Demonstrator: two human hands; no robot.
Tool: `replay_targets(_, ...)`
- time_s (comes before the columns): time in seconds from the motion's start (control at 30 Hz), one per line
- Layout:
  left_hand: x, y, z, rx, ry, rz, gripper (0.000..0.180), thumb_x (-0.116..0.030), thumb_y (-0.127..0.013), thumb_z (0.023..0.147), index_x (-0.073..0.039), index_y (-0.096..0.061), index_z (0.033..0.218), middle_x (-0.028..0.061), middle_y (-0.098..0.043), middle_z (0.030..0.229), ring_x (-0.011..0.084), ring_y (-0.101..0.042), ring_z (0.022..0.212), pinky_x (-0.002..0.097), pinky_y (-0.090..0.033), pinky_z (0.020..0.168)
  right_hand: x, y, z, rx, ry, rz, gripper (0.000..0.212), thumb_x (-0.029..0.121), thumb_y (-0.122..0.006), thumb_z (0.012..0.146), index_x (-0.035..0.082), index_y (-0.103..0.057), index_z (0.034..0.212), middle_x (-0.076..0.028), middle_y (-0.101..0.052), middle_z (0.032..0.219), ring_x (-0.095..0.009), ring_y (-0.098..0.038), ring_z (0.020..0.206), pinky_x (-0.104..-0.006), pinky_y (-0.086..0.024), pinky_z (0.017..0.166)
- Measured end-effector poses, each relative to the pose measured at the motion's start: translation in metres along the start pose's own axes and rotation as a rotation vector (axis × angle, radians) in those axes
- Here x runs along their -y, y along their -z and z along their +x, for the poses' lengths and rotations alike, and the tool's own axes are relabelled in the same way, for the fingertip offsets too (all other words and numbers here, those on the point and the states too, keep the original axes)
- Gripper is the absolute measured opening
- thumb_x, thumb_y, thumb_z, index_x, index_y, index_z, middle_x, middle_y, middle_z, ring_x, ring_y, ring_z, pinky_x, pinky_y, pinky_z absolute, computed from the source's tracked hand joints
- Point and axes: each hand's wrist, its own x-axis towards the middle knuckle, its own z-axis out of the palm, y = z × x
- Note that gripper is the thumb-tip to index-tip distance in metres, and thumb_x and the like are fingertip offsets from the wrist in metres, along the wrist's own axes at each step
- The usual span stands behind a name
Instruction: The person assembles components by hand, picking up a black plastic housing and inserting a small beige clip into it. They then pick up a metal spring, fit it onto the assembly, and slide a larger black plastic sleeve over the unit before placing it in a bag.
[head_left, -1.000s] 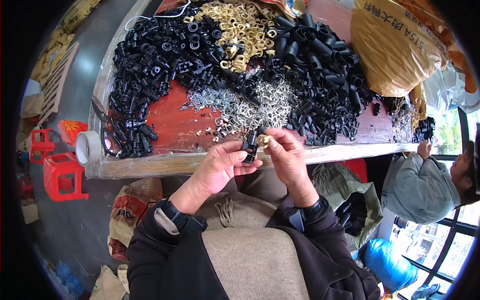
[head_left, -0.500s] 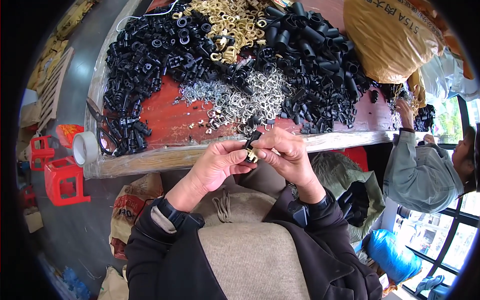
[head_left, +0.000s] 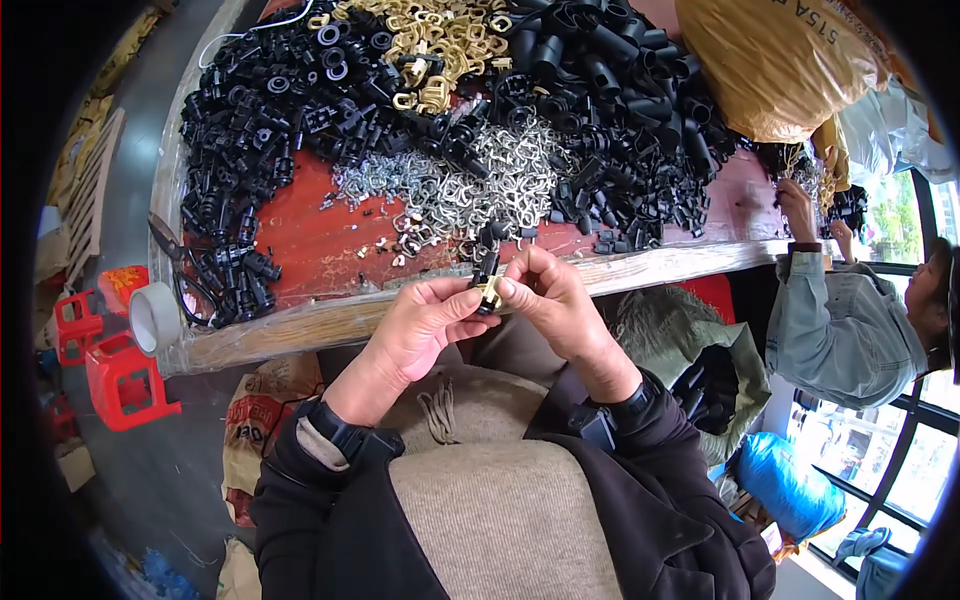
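Just in front of the table's near edge, my left hand (head_left: 425,325) pinches a small black plastic fitting (head_left: 490,262), which stands nearly upright. A cream-coloured plastic piece (head_left: 489,290) sits around its lower part. My right hand (head_left: 556,308) is closed against the right side of the same fitting, its thumb pressing at the cream piece and its index finger bent. The fingers cover much of the fitting's lower end. Directly beyond the hands lies a pile of silvery metal clips (head_left: 515,175) on the red tabletop (head_left: 310,225).
Black plastic parts (head_left: 235,150) heap up at the left, yellowish rings (head_left: 450,45) at the back, black tubes (head_left: 600,70) at the right. Scissors (head_left: 165,238) and a tape roll (head_left: 155,315) are at the left corner. A co-worker (head_left: 835,320) sits at the right.
My right hand's fingers have shifted down from the fitting's top towards the cream piece, leaving more of the black upper part showing. The view has turned slightly, moving the table contents leftward.
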Motion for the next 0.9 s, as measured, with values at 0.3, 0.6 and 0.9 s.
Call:
replay_targets(0.3, 0.000, -0.001, 0.009, -0.051, 0.017, -0.028, 0.021, -0.013, -0.057, 0.077, 0.001, -0.056, 0.093, 0.0083, -0.059, 0.083, 0.0194, -0.059, 0.072, 0.0258, -0.050, 0.064, -0.018, -0.003, 0.003, -0.138, -0.021, 0.243, 0.013, 0.014, -0.057, 0.079, 0.006, -0.048, 0.075, 0.003, -0.048, 0.068, -0.003, -0.041, 0.062, -0.0166, -0.034, 0.056)
replay_targets(0.6, 0.004, -0.001, 0.006, -0.034, -0.007, -0.045, 0.020, -0.014, -0.057, 0.078, 0.001, -0.056, 0.091, 0.0083, -0.059, 0.082, 0.0196, -0.060, 0.072, 0.0258, -0.050, 0.063, -0.011, -0.003, -0.001, -0.132, 0.064, 0.037, 0.014, 0.013, -0.056, 0.080, 0.006, -0.047, 0.073, 0.004, -0.046, 0.068, -0.003, -0.039, 0.062, -0.0173, -0.033, 0.055)
replay_targets(0.9, -0.006, 0.011, 0.007, 0.100, 0.102, -0.190, 0.018, -0.015, -0.056, 0.078, 0.000, -0.056, 0.088, 0.0074, -0.059, 0.078, 0.0226, -0.060, 0.074, 0.0259, -0.051, 0.062, 0.001, -0.013, 0.006, -0.131, 0.191, -0.111, 0.010, 0.005, -0.051, 0.079, 0.005, -0.045, 0.071, 0.004, -0.042, 0.067, -0.002, -0.036, 0.061, -0.0169, -0.030, 0.053)
